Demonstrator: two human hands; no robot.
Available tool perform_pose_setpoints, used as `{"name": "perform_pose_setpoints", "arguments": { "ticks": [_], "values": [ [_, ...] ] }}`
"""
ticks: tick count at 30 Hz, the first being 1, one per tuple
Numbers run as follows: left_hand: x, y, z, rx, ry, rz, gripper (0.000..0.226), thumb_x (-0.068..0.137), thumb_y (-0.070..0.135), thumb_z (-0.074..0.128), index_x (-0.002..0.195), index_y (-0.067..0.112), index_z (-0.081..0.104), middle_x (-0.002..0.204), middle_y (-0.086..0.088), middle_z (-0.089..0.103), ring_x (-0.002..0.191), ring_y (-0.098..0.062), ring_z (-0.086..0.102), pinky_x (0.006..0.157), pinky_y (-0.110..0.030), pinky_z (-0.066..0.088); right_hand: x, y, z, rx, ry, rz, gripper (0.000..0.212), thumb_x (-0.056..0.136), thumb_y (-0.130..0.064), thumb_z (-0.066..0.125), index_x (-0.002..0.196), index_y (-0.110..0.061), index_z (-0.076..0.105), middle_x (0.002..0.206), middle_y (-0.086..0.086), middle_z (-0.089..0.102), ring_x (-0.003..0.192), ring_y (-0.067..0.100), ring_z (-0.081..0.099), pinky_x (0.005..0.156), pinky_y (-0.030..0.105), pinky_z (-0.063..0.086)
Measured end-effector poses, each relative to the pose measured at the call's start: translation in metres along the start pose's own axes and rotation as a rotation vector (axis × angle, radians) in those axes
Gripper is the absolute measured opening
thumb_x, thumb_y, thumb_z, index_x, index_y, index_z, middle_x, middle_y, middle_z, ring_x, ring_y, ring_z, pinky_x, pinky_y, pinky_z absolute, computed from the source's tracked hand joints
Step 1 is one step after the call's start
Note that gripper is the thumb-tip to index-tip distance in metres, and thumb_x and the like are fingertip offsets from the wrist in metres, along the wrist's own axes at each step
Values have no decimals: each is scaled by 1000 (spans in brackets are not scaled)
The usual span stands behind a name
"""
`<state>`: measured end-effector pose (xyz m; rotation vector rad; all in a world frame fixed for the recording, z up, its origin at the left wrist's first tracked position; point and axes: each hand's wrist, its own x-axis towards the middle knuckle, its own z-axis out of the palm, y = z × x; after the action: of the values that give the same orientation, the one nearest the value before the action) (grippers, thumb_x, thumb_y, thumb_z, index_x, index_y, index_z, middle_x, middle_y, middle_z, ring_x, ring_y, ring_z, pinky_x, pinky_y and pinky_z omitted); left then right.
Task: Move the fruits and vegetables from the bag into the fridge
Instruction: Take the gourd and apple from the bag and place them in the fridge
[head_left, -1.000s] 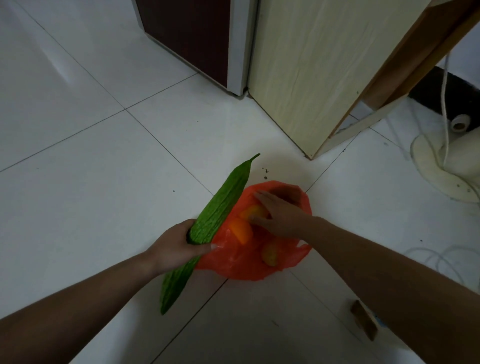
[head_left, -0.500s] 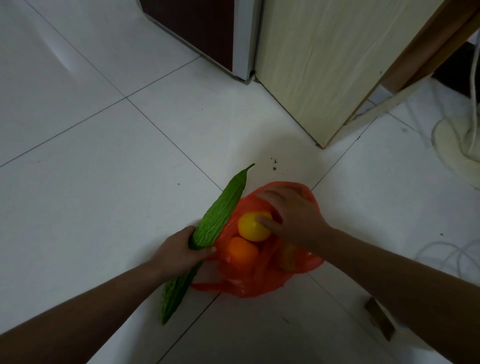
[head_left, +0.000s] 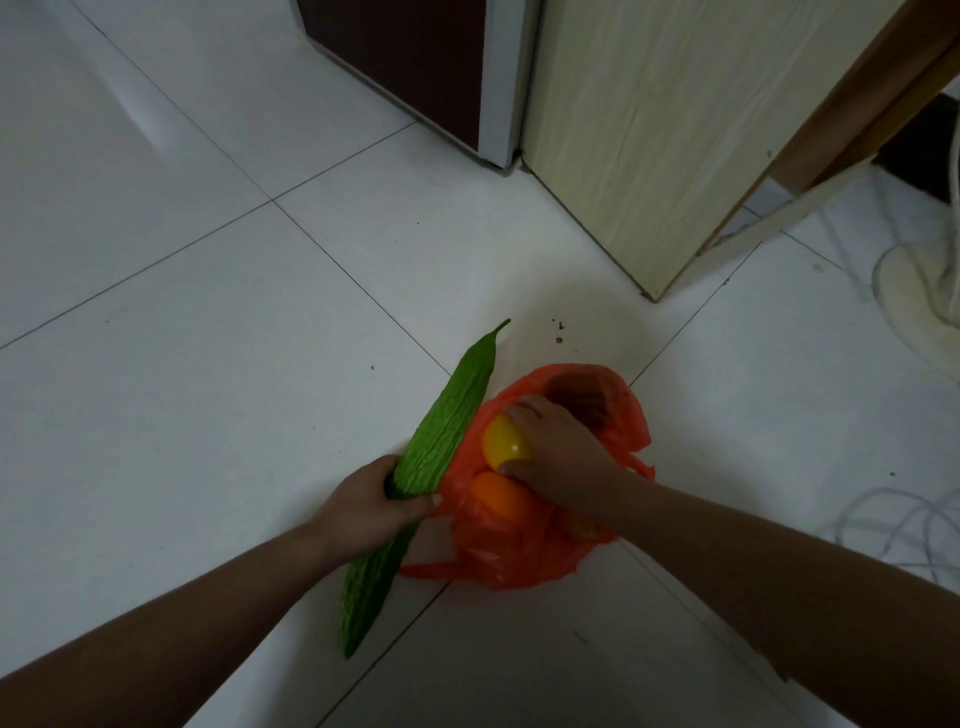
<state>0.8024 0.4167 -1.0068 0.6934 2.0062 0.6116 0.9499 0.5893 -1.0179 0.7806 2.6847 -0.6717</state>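
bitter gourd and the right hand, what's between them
In the head view, the yellow fruit, gripped by the right hand, and a strip of the orange bag lie between it and the bitter gourd.

The bag (head_left: 524, 561) sits on the floor (head_left: 208, 389) with a fruit (head_left: 501, 441) behind a second fruit (head_left: 498, 493) in it, the gourd (head_left: 441, 431) just left, a cabinet (head_left: 649, 130) farther behind.

Dim room, flat grey light with no clear source. The white tile floor (head_left: 208, 415) reads dull grey, and a pale streak of glare lies across it at upper left. A soft shadow pools on the tiles just beyond the orange bag (head_left: 524, 561). Tile joints bow near the edges from wide-angle bend. The centre is fairly sharp, the corners softer and darker.
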Motion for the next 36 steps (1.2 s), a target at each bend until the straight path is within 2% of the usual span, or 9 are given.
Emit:
{"name": "perform_pose_setpoints", "arguments": {
  "ticks": [5, 11, 14, 16, 19, 22, 26, 32, 36],
  "values": [
    [-9, 8, -5, -44, -8, 8, 31, 79, 30, 70, 107, 25, 57, 91, 12, 63, 81, 3, 56, 62, -13, 41, -15, 4, -13, -1, -4, -26, 74, 86, -40, 60, 146, -17, 23, 151, 5, 23, 136, 24, 26, 111, 36, 23],
    [-24, 24, -20, -74, -18, 14, 24, 81, 30, 68, 101, 19, 62, 89, 4, 65, 82, -7, 61, 68, -20, 46, -47, 4, -50, 16, 101, -80, 74, 85, -44, 61, 145, -19, 25, 151, 2, 25, 137, 20, 25, 111, 36, 24],
    [-39, 50, -44, -89, -45, 6, 23, 82, 30, 68, 100, 19, 62, 89, -1, 68, 80, -11, 64, 66, -20, 49, -67, -6, -83, 44, 155, -121, 73, 83, -45, 64, 143, -21, 30, 147, 0, 31, 131, 18, 33, 107, 36, 31],
    [-56, 77, -63, -126, -33, -1, 21, 81, 32, 68, 99, 21, 62, 91, -3, 69, 82, -14, 65, 66, -23, 50, -85, -18, -112, 87, 201, -147, 72, 81, -46, 66, 141, -20, 34, 143, 0, 36, 124, 18, 40, 102, 34, 37],
    [-94, 128, -83, -192, -5, -20, 24, 82, 35, 67, 101, 22, 59, 92, -3, 68, 83, -16, 66, 70, -28, 51, -125, -43, -160, 185, 255, -108, 72, 80, -44, 68, 139, -19, 36, 142, 0, 37, 121, 17, 42, 98, 30, 40],
    [-144, 182, -98, -255, 30, -38, 37, 81, 34, 68, 110, 21, 50, 94, 0, 65, 80, -11, 64, 59, -22, 46, -168, -70, -205, 310, 292, -1, 72, 77, -41, 71, 137, -19, 39, 140, -1, 37, 119, 18, 45, 96, 35, 46],
    [-232, 257, -132, -320, 30, -39, 40, 77, 28, 73, 111, 22, 52, 99, 0, 64, 84, -10, 63, 61, -19, 45, -232, -114, -283, 527, 448, 147, 67, 71, -39, 78, 128, -22, 47, 128, -5, 44, 109, 15, 51, 82, 39, 55],
    [-379, 379, -210, -331, 104, 8, 34, 77, 23, 73, 108, 23, 58, 99, 4, 63, 80, -7, 63, 59, -17, 46, -339, -201, -431, 689, 617, 228, 60, 68, -37, 80, 119, -26, 49, 118, -8, 47, 103, 13, 53, 75, 41, 56],
    [-466, 448, -263, -329, 183, 56, 30, 77, 23, 72, 104, 26, 59, 96, 6, 65, 83, -9, 63, 67, -24, 50, -392, -258, -519, 747, 672, 176, 59, 66, -49, 72, 117, -29, 50, 117, -12, 47, 104, 8, 53, 74, 43, 56]
  ]
}}
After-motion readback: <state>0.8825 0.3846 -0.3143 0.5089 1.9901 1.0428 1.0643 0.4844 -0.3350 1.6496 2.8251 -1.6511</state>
